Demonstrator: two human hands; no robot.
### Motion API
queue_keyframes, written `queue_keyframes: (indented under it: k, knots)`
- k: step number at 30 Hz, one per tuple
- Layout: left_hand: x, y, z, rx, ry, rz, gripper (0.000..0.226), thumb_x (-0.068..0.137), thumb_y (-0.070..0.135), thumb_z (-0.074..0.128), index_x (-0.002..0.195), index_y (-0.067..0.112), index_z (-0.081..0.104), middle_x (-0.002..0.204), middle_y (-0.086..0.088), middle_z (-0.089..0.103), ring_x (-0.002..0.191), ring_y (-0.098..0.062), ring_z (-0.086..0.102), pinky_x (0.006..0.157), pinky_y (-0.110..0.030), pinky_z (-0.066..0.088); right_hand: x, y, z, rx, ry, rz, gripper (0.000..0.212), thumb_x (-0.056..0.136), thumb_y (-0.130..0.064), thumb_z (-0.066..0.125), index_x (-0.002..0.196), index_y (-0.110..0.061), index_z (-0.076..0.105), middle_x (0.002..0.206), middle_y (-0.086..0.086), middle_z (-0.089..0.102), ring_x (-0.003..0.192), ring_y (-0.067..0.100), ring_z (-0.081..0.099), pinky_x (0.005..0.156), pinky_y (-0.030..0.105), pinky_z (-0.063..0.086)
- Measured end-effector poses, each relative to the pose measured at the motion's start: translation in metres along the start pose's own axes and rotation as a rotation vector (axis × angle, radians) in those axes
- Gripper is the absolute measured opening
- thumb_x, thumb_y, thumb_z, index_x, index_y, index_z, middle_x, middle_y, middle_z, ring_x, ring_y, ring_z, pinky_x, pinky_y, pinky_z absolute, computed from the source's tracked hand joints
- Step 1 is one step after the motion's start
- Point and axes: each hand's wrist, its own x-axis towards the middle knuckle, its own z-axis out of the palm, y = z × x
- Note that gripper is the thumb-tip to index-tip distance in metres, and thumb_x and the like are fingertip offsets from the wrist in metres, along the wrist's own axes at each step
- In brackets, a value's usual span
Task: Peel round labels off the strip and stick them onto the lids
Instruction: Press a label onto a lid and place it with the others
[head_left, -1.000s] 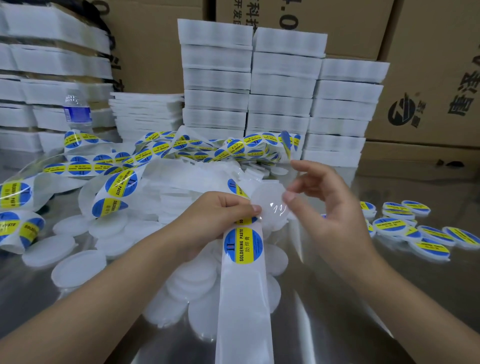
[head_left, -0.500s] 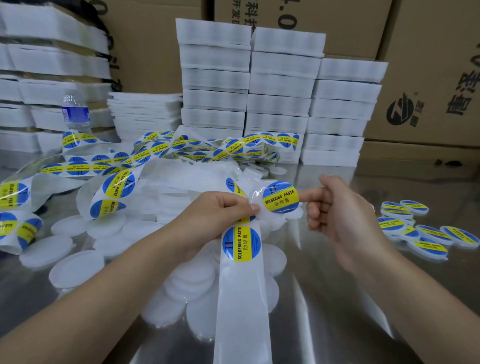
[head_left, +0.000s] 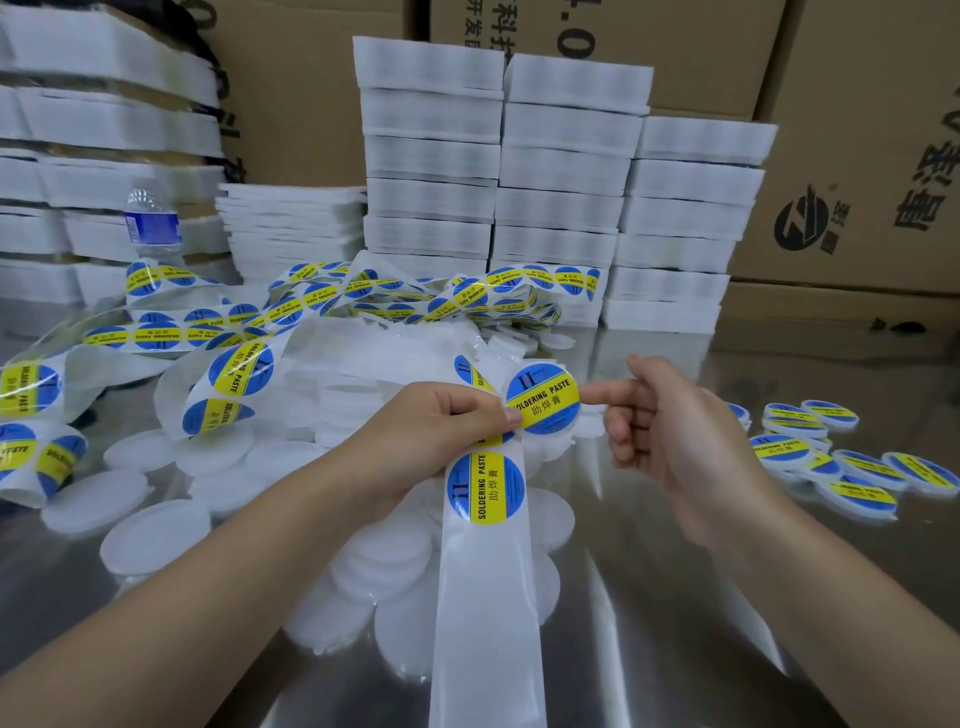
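My left hand (head_left: 431, 421) grips the white label strip (head_left: 485, 597), which hangs down toward me with one blue and yellow round label (head_left: 485, 487) just below my fingers. Its thumb also pins the lower left edge of a white lid (head_left: 543, 397) that carries a stuck-on label facing me. My right hand (head_left: 670, 436) reaches in from the right. Its straight index finger presses the label's right edge and its other fingers are curled. Plain white lids (head_left: 156, 535) lie heaped under and left of my hands.
Several labelled lids (head_left: 789, 449) lie on the shiny metal table (head_left: 675, 649) at the right. Loose coils of label strip (head_left: 234, 374) sprawl at the left and back. Behind them stand stacked white trays (head_left: 566, 171), a water bottle (head_left: 150, 223) and cardboard boxes (head_left: 857, 156).
A second ago the lid was bare and my right hand held a label beside it. Now the label is on the lid, and my right index finger presses it.
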Motion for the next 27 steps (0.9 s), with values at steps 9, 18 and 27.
queue_keyframes:
  k: [9, 18, 27]
  knots:
    - [-0.0006, 0.0005, 0.0003, -0.005, 0.009, 0.010, 0.015, 0.084, 0.024, 0.069, 0.072, 0.021, 0.077, 0.074, 0.003, 0.072, 0.061, -0.006, 0.065, 0.059, -0.017, 0.053, -0.0026, -0.0012, 0.0004, -0.035, 0.025, -0.001, 0.054, 0.096, -0.032, 0.040, 0.059, -0.012, 0.073, 0.043, -0.001, 0.045, 0.038, 0.010, 0.035, 0.040, 0.019, 0.034]
    - [-0.0017, 0.0022, 0.0008, 0.005, 0.041, 0.027, 0.012, 0.083, 0.021, 0.069, 0.074, 0.020, 0.078, 0.079, 0.000, 0.074, 0.064, -0.008, 0.065, 0.063, -0.021, 0.055, -0.0044, -0.0027, 0.0008, -0.111, 0.085, -0.107, 0.054, 0.096, -0.031, 0.039, 0.059, -0.016, 0.074, 0.042, -0.001, 0.048, 0.038, 0.009, 0.037, 0.040, 0.017, 0.034]
    - [-0.0037, 0.0050, 0.0018, 0.007, 0.057, 0.043, 0.018, 0.084, 0.020, 0.068, 0.070, 0.024, 0.077, 0.078, -0.001, 0.074, 0.066, -0.011, 0.065, 0.076, -0.033, 0.052, -0.0064, -0.0023, 0.0020, -0.131, 0.114, -0.183, 0.051, 0.097, -0.031, 0.038, 0.063, -0.020, 0.074, 0.042, -0.003, 0.049, 0.040, 0.009, 0.039, 0.041, 0.016, 0.036]
